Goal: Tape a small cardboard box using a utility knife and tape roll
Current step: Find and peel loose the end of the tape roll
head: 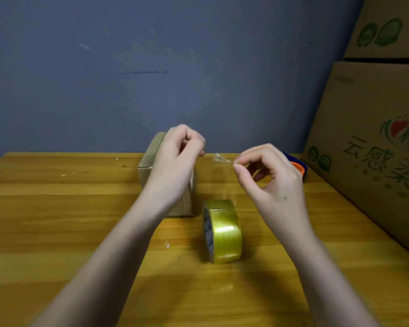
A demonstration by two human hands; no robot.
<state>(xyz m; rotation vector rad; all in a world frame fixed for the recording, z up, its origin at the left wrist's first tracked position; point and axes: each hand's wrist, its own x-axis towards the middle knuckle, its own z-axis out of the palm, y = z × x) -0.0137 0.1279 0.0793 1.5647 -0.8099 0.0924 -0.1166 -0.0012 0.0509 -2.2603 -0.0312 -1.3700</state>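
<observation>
Two hands up mid-frame over the wooden table (57, 208). Right hand (276, 178) pinches a small clear tape scrap (219, 159) btwn thumb & forefinger; left hand (177, 161) curled, fingertips pinched, nothing visible in it. Cardboard box (149, 161) sits behind left wrist; tape roll (222, 230) on edge at center, just right of box.

I see a tape roll (222, 231), glossy yellow-gold, white core label with blue print. Small box (151, 159): plain brown cardboard. Table (57, 220): honey-yellow wood, streaky grain. Far wall (151, 55): flat blue-grey, dark smudge. Right cartons (368, 138): tan, green characters, red-and-green logo. Far right, an orange-and-blue object (299, 167).
</observation>
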